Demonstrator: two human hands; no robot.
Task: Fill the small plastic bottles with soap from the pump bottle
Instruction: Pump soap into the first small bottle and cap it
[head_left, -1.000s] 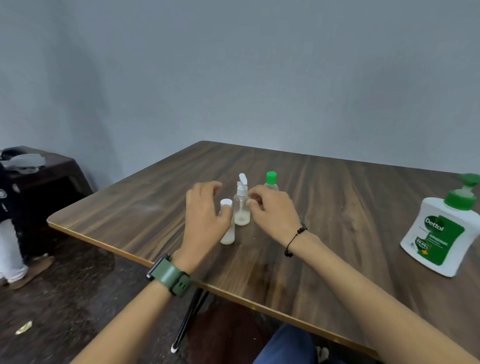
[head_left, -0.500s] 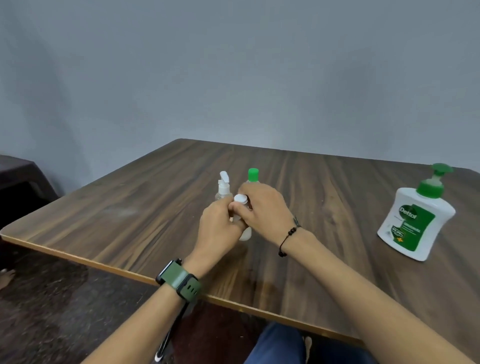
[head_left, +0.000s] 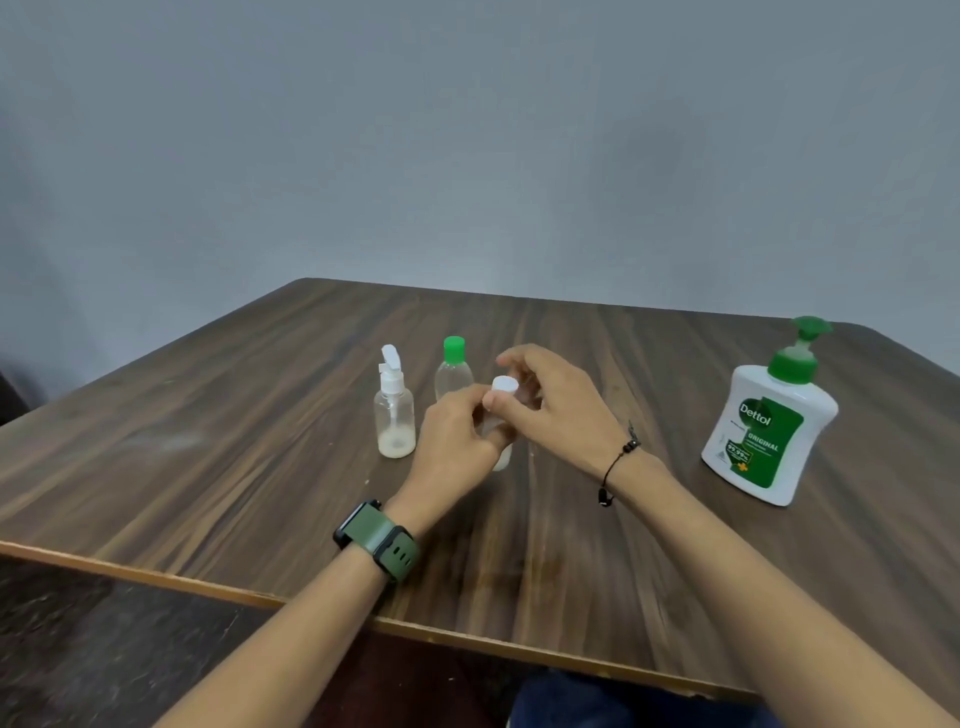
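A small white-capped bottle (head_left: 503, 457) stands on the wooden table (head_left: 234, 441). My left hand (head_left: 454, 439) wraps its body. My right hand (head_left: 550, 405) pinches its white cap (head_left: 504, 385) with thumb and fingers. To the left stands a clear spray bottle (head_left: 395, 415) with a little whitish soap at its bottom. Behind my left hand is a clear bottle with a green cap (head_left: 453, 366). The white Dettol pump bottle (head_left: 769, 431) with a green pump stands at the right.
The table's near edge (head_left: 208, 584) runs across the lower frame, with dark floor below at the left. A plain grey wall rises behind the table. Part of a blue trouser leg (head_left: 597, 701) shows under the edge.
Both hands closed onto the white-capped bottle a second ago and still hold it. My right-hand fingers have shifted on the cap. The view has swung to the right.
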